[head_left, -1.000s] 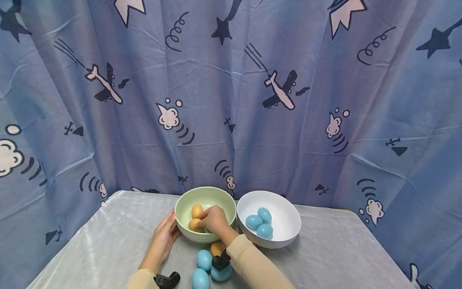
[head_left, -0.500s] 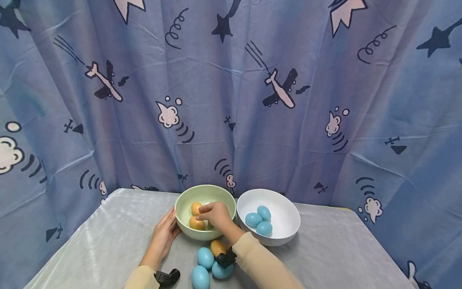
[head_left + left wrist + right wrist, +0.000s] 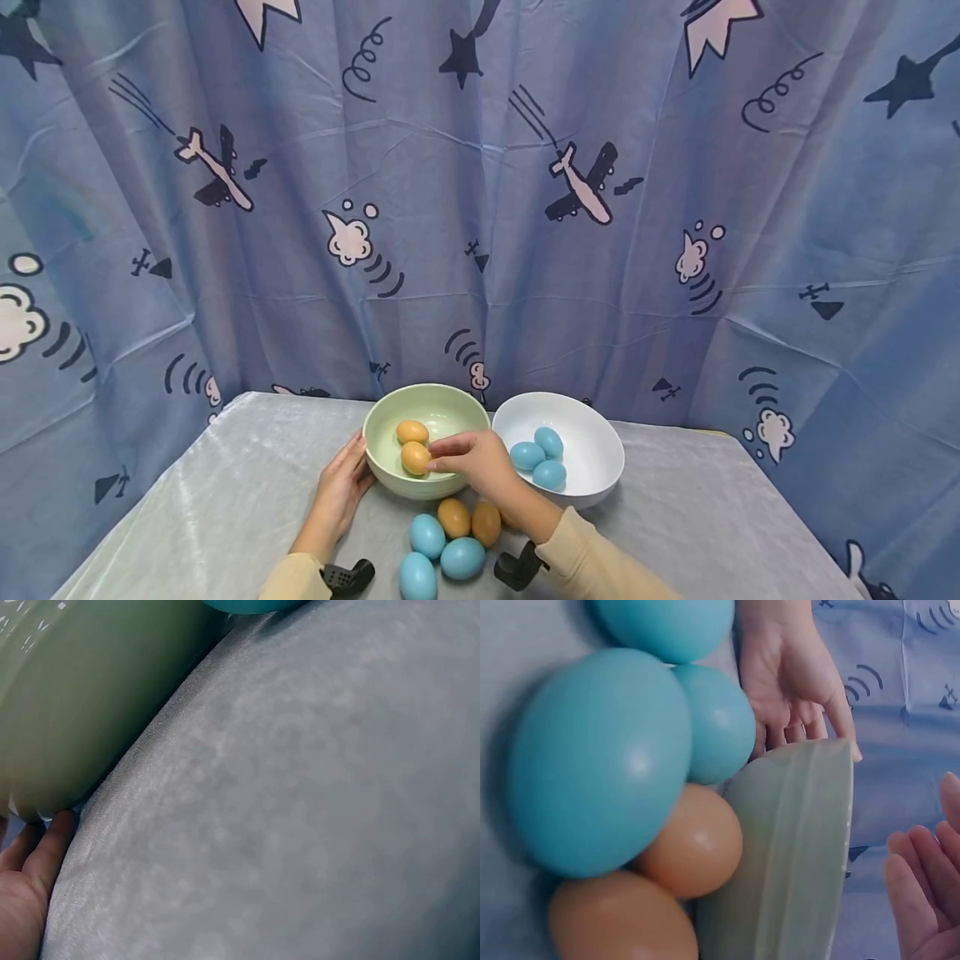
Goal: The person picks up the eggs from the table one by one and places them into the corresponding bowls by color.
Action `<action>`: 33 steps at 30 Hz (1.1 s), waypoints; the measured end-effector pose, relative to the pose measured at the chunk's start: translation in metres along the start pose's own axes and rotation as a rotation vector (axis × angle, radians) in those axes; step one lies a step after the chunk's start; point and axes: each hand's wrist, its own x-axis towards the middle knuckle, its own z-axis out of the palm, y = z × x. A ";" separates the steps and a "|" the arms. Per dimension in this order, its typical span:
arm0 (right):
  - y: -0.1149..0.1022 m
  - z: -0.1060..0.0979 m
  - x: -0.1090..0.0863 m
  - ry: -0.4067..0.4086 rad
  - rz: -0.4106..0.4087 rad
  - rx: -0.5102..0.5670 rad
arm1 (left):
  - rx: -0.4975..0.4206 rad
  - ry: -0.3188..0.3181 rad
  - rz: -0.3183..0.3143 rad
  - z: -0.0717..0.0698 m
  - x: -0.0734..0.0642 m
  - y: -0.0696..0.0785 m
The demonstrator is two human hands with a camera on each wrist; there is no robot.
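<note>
The glossy, round, pale-green bowl (image 3: pixel 461 417) is plain, as is the round white bowl (image 3: pixel 592 450). The smooth oval orange eggs (image 3: pixel 454 518) and smooth oval light-blue eggs (image 3: pixel 462 558) are each one solid colour. The fabric tablecloth (image 3: pixel 225 500) is mottled silvery grey. The blue-violet cloth curtain (image 3: pixel 420 167) is patterned with black stars (image 3: pixel 461 58), black-winged pale-pink aeroplanes (image 3: pixel 588 197) and black-outlined pale-pink clouds (image 3: pixel 349 242). The long cloth sleeves (image 3: pixel 600 554) are plain beige.

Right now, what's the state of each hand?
Left hand: open, resting against the green bowl.
Right hand: open, holding nothing, close to an orange egg.
</note>
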 end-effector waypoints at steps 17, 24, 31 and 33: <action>0.018 -0.029 -0.054 -0.084 0.009 0.097 | -0.011 -0.003 -0.013 0.001 0.000 0.001; 0.028 -0.030 -0.064 -0.122 -0.001 0.091 | -0.007 -0.004 -0.016 0.001 -0.002 0.001; 0.037 -0.031 -0.070 -0.174 -0.023 0.100 | -0.005 0.001 -0.017 0.002 -0.002 0.003; 0.041 -0.029 -0.071 -0.178 -0.040 0.104 | -0.006 0.002 -0.015 0.002 -0.003 0.003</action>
